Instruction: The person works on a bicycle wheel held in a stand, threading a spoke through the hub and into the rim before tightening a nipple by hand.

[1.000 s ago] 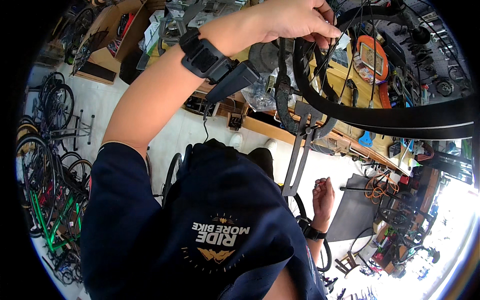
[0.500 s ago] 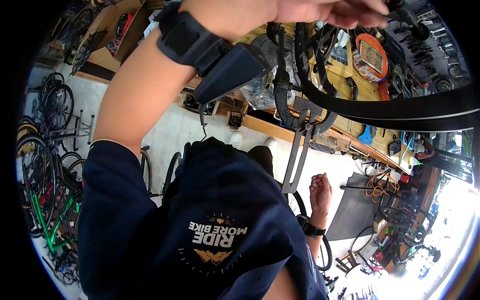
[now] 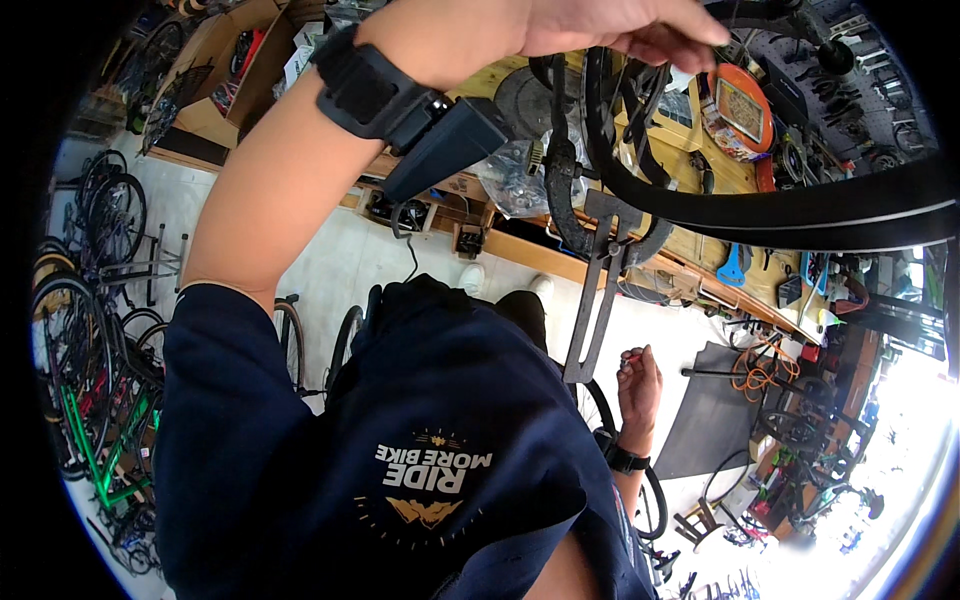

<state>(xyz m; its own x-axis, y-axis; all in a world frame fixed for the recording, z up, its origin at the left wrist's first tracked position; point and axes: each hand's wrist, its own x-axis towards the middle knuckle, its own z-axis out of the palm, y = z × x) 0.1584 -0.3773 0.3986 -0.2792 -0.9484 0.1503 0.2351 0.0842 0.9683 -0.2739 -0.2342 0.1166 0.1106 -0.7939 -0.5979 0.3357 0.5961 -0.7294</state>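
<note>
My left hand (image 3: 670, 40) is up among the spokes of a black bicycle wheel (image 3: 800, 215), fingers loosely curved and apart, with nothing clearly held. The wheel is mounted upright in a dark metal stand (image 3: 560, 170), which has a slotted bar (image 3: 590, 310) hanging toward me. A black device on a strap (image 3: 440, 140) is worn on my left forearm. Lower right, my right hand (image 3: 638, 380) is raised with fingers curled on a small red and metal piece, too small to make out.
A wooden workbench (image 3: 750, 295) holds bags, blue tools and a round orange tin (image 3: 738, 110). Cardboard boxes (image 3: 225, 70) stand upper left. Parked bicycles (image 3: 105, 380) line the left side. A dark mat (image 3: 690, 430) and coiled orange hose (image 3: 760, 370) lie at right.
My left hand has moved rightward from pinching at the spokes, its fingers loosening. The wheel rim has shifted slightly upward in view. My right hand has risen slightly.
</note>
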